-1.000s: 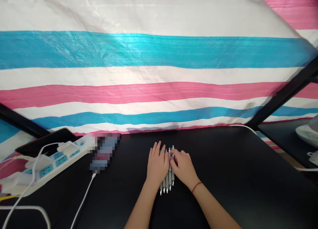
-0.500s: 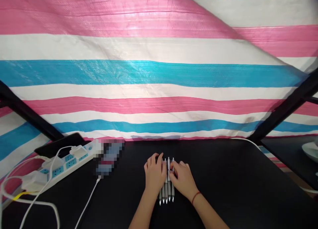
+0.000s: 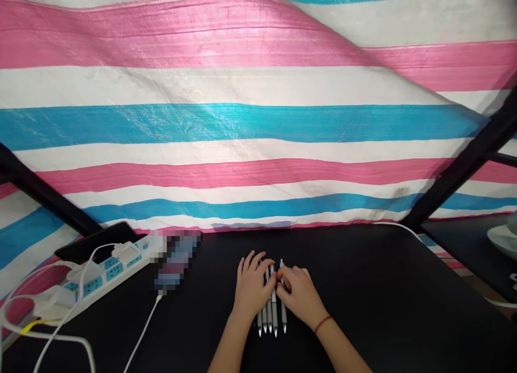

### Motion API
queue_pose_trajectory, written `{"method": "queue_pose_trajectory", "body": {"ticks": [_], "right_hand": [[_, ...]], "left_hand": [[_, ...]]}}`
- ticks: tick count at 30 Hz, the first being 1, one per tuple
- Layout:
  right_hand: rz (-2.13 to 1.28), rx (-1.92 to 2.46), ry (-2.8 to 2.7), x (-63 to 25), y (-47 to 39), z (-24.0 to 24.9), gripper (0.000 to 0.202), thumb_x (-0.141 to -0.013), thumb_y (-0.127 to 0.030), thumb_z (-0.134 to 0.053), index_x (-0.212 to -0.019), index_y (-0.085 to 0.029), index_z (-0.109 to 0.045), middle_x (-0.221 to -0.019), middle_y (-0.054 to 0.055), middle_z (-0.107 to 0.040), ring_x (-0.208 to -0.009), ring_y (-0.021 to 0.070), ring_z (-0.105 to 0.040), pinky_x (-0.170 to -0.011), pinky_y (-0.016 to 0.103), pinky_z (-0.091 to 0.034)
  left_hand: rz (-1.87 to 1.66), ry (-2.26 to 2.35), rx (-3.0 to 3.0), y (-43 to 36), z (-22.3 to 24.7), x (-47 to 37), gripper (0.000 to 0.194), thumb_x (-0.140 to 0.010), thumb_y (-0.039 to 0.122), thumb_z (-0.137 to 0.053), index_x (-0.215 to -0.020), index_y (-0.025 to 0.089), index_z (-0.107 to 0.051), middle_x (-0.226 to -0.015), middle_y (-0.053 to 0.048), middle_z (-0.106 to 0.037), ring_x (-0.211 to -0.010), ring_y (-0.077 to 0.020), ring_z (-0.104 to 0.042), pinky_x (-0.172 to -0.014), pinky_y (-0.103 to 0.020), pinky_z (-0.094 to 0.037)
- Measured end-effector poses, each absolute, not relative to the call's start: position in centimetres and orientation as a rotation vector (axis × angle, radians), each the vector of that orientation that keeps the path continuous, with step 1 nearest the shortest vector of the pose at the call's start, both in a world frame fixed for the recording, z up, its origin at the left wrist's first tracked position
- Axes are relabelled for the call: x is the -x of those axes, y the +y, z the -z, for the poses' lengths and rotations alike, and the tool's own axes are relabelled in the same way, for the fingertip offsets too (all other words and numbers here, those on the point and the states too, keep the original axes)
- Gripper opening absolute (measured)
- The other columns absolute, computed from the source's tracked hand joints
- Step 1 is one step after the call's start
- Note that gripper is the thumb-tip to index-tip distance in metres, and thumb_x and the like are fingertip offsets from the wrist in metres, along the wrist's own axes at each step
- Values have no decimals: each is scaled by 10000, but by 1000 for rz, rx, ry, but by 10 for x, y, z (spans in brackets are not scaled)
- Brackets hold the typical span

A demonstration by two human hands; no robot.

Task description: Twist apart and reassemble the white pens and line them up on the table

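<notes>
Several grey-and-white pens lie side by side on the black table, silver tips toward me. My left hand rests over the upper part of the row, fingers spread, with its thumb and index finger along the right side of the row. A small gap separates the rightmost pen from the others. My right hand has its thumb and fingers closed around that pen's upper part, which is partly covered. The pen's white clicker end shows above the fingers.
On the left, a white power strip carries several plugs and loose white cables. Next to it lie a black flat device and a pixelated phone-like object with a charging cable. Striped sheeting hangs behind the table.
The rightmost pen has shifted slightly right with my right hand, leaving a wider gap. My left index finger and thumb have moved right over the top of the remaining row.
</notes>
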State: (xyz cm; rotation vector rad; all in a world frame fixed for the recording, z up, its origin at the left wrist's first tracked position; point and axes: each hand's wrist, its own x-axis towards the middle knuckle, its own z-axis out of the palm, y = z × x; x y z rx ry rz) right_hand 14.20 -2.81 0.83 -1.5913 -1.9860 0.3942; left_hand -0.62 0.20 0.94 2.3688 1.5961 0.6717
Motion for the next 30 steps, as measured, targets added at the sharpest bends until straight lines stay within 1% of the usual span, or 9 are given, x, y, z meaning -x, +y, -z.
{"method": "queue_pose_trajectory", "body": {"ticks": [3,7,14,19,22,25,26,28,30], "right_hand": [[-472,1566,-1935,-146,-26,-8,167,-740,-110,-477,-832,-211,-573,-599,-42,-517,-625,144,-485,-668,264,-298],[-588,1481,-1850,-151,-24,-9,228,-775,-121,-444,-860,-228,-626,-704,-16,-588,-679,145,-534,-707,273,-349],[-741,1346,-1312,-162,-13,-4,176,-830,-333,-505,-913,-191,-568,-609,-29,-482,-548,130,-479,-552,250,-408],[-830,1198,-975,-160,-13,-4,234,-788,-394,-594,-895,-194,-535,-596,-36,-492,-533,127,-498,-516,251,-434],[-907,1141,-950,-157,-16,-7,265,-796,-401,-591,-950,-198,-518,-607,-36,-524,-519,119,-503,-508,248,-437],[-919,1136,-849,-160,-16,-9,347,-834,-440,-529,-1084,-215,-445,-638,-41,-547,-451,96,-455,-447,231,-396],[-911,1154,-824,-162,-15,-10,330,-842,-451,-513,-1061,-213,-448,-628,-45,-540,-431,89,-429,-426,222,-369],[-923,1214,-865,-170,-13,-10,276,-849,-470,-493,-842,-194,-490,-560,-51,-490,-416,80,-389,-399,207,-310],[-956,1269,-972,-177,-13,-9,352,-847,-474,-494,-648,-185,-463,-505,-51,-432,-419,75,-363,-398,205,-275]], "left_hand": [[-678,1592,-2373,3,-7,6,261,-818,288,-496,-1047,310,-621,-1259,-13,-540,-1268,-259,-354,-1061,-528,-211],[-681,1598,-2390,4,-4,5,287,-824,310,-498,-1089,319,-606,-1253,-20,-541,-1262,-266,-362,-1057,-530,-218],[-973,1512,-2391,3,-19,6,420,-879,321,-414,-1287,226,-455,-1377,-90,-393,-1315,-269,-255,-1047,-475,-260],[-843,1279,-2429,-1,-25,3,417,-865,385,-462,-1245,215,-482,-1089,-81,-609,-1079,-246,-487,-945,-428,-362],[-837,1273,-2382,-1,-23,0,300,-915,312,-359,-1105,211,-568,-973,-67,-634,-906,-208,-543,-858,-393,-405],[-926,1283,-2305,-1,-26,2,283,-922,272,-331,-1018,198,-587,-922,-66,-622,-853,-193,-538,-815,-357,-423],[-961,1283,-2277,-1,-28,3,276,-920,270,-336,-1006,197,-588,-905,-64,-618,-846,-190,-537,-807,-348,-428],[-1017,1270,-2216,-3,-31,7,268,-916,274,-350,-1001,198,-592,-897,-61,-610,-855,-185,-539,-811,-336,-432],[-1082,1276,-2099,-4,-31,9,270,-911,294,-366,-1035,197,-585,-916,-57,-610,-865,-177,-553,-824,-327,-435]]}}
